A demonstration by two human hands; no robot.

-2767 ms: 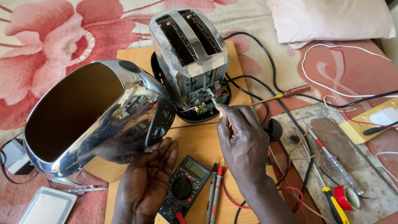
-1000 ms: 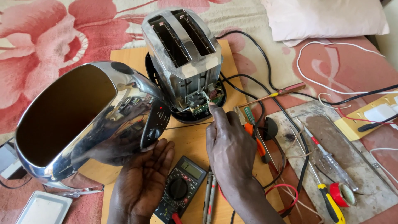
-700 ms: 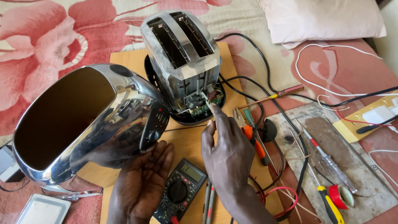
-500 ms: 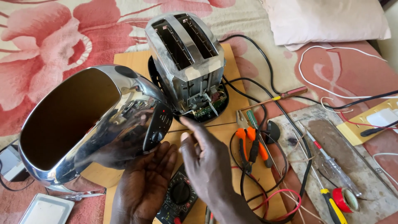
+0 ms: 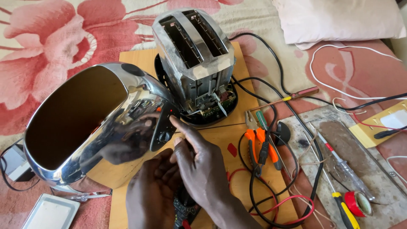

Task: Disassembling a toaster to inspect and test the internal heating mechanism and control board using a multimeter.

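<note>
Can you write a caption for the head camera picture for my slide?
Two hands touch a shiny toaster cover beside the bare toaster.

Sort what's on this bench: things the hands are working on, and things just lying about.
In hand: chrome toaster cover, its black control panel, left hand, right hand, bare toaster chassis.

Lying about: orange-handled pliers, yellow-handled screwdriver, red tape roll, white pillow.

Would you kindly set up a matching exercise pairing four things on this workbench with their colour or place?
Things:
1. toaster shell
2. pliers
3. bare toaster frame
4. tape roll

Descriptions:
A. red, at the right on the grey slab
B. shiny chrome, lying on its side, touched by the right hand
C. orange handles, on the wooden board
D. upright on a black base, slots facing up

Pairs: 1-B, 2-C, 3-D, 4-A
</note>
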